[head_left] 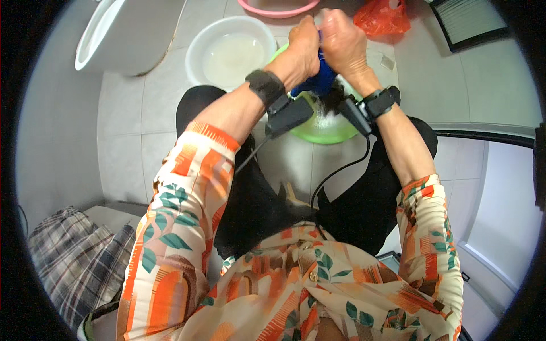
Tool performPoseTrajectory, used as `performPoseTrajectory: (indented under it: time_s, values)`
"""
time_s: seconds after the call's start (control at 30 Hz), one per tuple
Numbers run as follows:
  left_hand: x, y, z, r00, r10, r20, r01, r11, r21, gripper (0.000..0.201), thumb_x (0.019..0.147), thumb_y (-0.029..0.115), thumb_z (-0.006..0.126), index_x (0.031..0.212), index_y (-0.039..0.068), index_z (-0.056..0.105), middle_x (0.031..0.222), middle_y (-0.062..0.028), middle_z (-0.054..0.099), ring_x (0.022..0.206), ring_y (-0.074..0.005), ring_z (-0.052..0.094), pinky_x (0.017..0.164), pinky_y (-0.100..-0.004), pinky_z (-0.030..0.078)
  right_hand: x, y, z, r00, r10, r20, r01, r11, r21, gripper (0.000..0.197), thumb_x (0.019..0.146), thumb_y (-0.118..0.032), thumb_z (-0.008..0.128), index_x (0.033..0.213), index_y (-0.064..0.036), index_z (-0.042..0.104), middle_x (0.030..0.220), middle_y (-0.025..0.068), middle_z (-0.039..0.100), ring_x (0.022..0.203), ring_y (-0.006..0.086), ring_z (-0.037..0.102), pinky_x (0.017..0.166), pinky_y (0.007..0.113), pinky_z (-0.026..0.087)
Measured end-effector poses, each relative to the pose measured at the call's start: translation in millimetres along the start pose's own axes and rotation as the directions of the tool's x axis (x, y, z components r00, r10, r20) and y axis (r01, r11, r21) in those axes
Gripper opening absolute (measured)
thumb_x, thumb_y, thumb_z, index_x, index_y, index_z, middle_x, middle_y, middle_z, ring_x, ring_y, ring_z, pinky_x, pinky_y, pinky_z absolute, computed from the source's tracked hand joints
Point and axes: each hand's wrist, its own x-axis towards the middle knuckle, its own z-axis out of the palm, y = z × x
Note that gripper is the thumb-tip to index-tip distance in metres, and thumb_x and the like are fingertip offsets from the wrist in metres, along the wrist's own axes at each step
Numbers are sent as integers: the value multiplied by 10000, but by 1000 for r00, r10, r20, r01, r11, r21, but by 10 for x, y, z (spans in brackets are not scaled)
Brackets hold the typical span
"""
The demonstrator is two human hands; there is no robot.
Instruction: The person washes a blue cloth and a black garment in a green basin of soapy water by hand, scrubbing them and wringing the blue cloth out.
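"In the head view, where's the cloth?"

"The blue cloth [323, 77] is up around one o'clock from the centre, hanging above the green basin [327, 139]."

"And the hands?"

"Left hand [306, 42] and right hand [344, 44] are side by side, both balled tight on its upper end. Blur hides how each finger lies."

"How far along, then?"

"Partway, I'd judge. The cloth is gathered and lifted, and it looks like a squeeze or wring under way. Letting go of it isn't done: both fists have it."

"Is the squeezing finished?"

"Can't tell; no drips are clear enough to read. There's something pale and glinting in the green basin, perhaps suds."

"Anything else around?"

"From that basin, a white basin [193, 48] of cloudy liquid sits at ten o'clock, and a red bag [382, 20] at one."
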Motion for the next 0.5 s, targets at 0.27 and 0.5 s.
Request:
performPoseTrajectory:
  time_s: [0.27,0.5]
  values:
    - [106,54,-406,948,85,306,-88,996,-4,251,906,254,453,965,42,575,844,-20,596,723,-140,539,632,-303,466,-24,-354,-16,996,-94,3,93,991,94,156,846,-232,532,904,-88,546,655,129,573,508,317,568,430,409,446]
    - [-100,-46,70,1000,-12,27,9,995,97,330,935,317,389,917,35,559,793,-70,603,716,-173,566,669,-314,482,-1,266,-86,955,274,111,-260,957,-126,183,889,-258,470,846,-94,539,657,141,595,574,357,583,480,454,460]
